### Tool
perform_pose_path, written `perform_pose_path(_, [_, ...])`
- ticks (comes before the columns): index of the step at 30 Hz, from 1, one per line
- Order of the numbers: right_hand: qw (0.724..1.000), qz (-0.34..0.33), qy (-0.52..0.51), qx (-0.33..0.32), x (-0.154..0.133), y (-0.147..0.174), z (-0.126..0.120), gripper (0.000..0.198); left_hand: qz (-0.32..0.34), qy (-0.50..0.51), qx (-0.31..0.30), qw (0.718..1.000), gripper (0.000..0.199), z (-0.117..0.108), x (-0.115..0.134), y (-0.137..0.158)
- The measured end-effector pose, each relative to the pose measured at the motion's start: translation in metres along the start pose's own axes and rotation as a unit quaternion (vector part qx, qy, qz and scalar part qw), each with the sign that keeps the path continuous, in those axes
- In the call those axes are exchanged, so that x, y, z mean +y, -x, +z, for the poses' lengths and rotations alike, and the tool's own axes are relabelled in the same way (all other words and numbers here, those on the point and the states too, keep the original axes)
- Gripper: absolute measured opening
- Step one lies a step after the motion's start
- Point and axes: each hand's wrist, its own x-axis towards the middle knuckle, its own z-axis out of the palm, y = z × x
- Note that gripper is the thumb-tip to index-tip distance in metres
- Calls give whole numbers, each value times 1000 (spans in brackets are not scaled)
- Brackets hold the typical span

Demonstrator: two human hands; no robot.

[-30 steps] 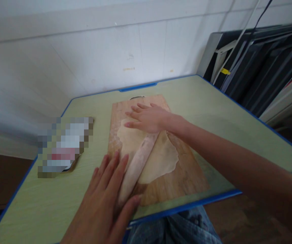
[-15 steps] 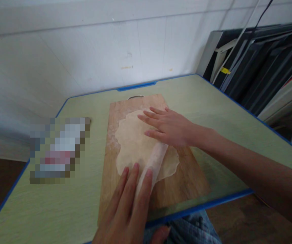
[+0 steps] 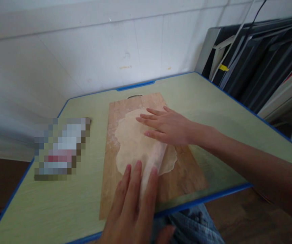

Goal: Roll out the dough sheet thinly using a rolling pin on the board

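A thin, uneven sheet of dough lies on a wooden cutting board dusted with flour at its left side. Across the dough, slanting from lower left to upper right, rests a pale rolling pin. My left hand lies over the near end of the pin, fingers stretched forward and apart. Over the far end sits my right hand, palm down, its fingers spread flat above the dough. Both palms hide the pin's ends.
The board stands on a pale green table with a blue edge. A blurred-out flat object lies to the left. Behind is a white wall. Dark panels lean at the right.
My left hand and the near end of the rolling pin have shifted slightly right across the board. My right hand has barely moved. The view has shifted a little.
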Motion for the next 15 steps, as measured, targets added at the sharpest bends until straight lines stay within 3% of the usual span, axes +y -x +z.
perform_pose_path(3, [1000, -1, 4, -1, 1, 5, -1, 57, -3, 24, -4, 1000, 80, 1, 5, -2])
perform_pose_path(6, [1000, 11, 18, -15, -4, -10, -2, 58, 11, 31, -10, 999, 80, 0, -3, -3])
perform_pose_path(11, [999, 4, 36, -15, -15, -41, -3, 59, 47, 26, 53, 997, 70, -7, -15, 0])
perform_pose_path(15, [1000, 5, 24, -17, -12, -33, -2, 62, 36, 11, -3, 999, 74, -9, -3, -2])
